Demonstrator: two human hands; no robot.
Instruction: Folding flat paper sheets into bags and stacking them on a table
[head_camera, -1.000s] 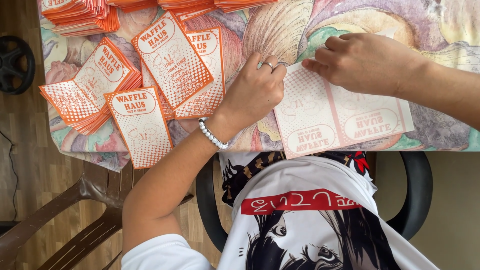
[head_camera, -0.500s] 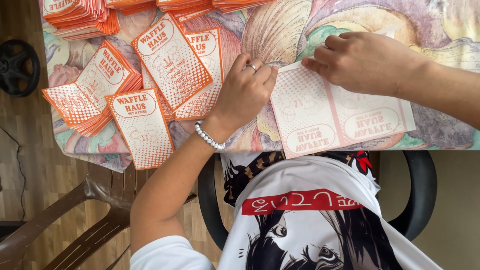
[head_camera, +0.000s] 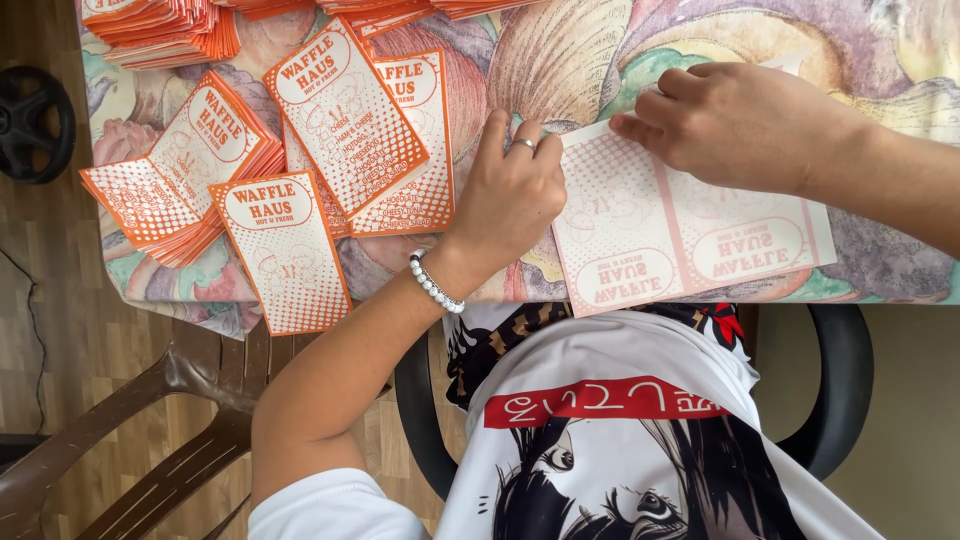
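Note:
A pale pink, unfolded printed sheet (head_camera: 690, 235) lies flat on the table's near edge, its print facing away from me. My left hand (head_camera: 510, 190), with a ring and a bead bracelet, rests fingers up against the sheet's left edge. My right hand (head_camera: 740, 120) presses down on the sheet's top edge with curled fingers. Left of my left hand lie folded orange-and-white paper sleeves (head_camera: 345, 120), overlapping each other.
Stacks of orange folded sleeves (head_camera: 165, 25) line the far left of the table, and a fanned pile (head_camera: 180, 175) sits at the left edge. The floral tablecloth (head_camera: 560, 60) covers the table. A brown plastic chair (head_camera: 160, 440) stands at lower left, and a black wheel (head_camera: 35, 120) lies on the floor.
My left hand has slid left and down along the sheet's left edge, fingers now pointing up. The right hand stays on the top edge.

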